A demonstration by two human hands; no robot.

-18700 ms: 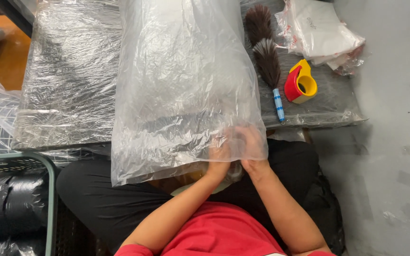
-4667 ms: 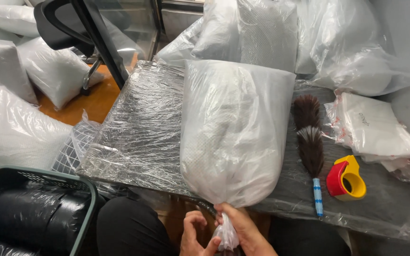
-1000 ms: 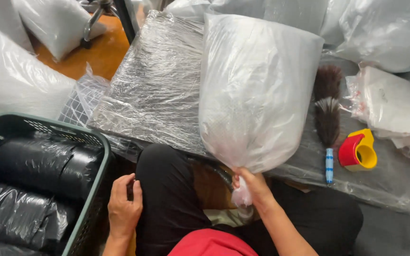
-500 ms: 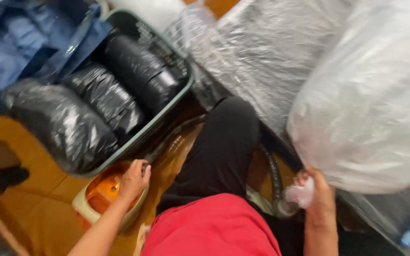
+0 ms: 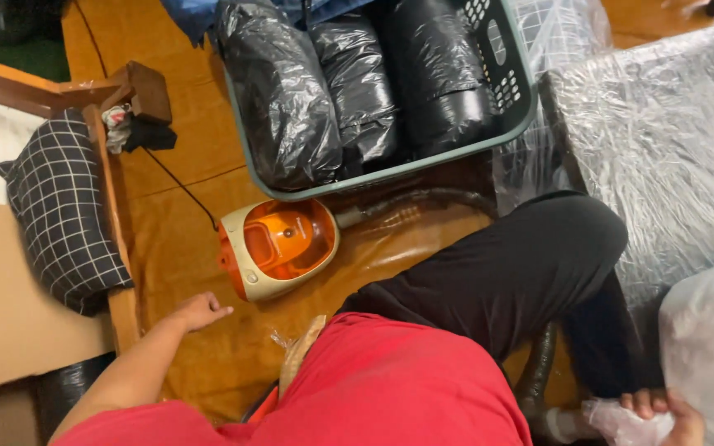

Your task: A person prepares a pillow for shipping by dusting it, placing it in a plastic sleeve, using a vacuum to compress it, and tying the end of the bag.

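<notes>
An orange-brown wooden floor point(image 5: 183, 248) fills most of what I see, with a dark low table wrapped in clear plastic film point(image 5: 663, 157) off to the far right.

My left hand point(image 5: 200, 311) is low over the floor, fingers loosely spread and pointing toward the orange and cream vacuum cleaner point(image 5: 278, 246), which sits just beyond the fingertips; the hand holds nothing and I cannot tell whether it touches the boards. A ribbed grey hose point(image 5: 415, 202) leaves the vacuum on its far side and runs along the floor toward my black-trousered knee point(image 5: 530, 264). A thin black cord point(image 5: 179, 186) trails from the vacuum away from the hand.

Beyond the vacuum, well past the left hand, stands a green laundry basket point(image 5: 502, 124) packed with rolled bundles in black plastic point(image 5: 349, 83). To the outside of the left hand runs a wooden frame rail point(image 5: 113, 215), and a dark checked cushion point(image 5: 59, 206) leans against it.

My right hand point(image 5: 663, 413) is at the bottom edge of the view, fingers closed tight around the bunched neck of a big clear plastic bag point(image 5: 712, 347) stuffed with white filling. The bag swells upward from the fist, next to the film-covered table. The hose end shows dark just inside that hand, beside my leg.
</notes>
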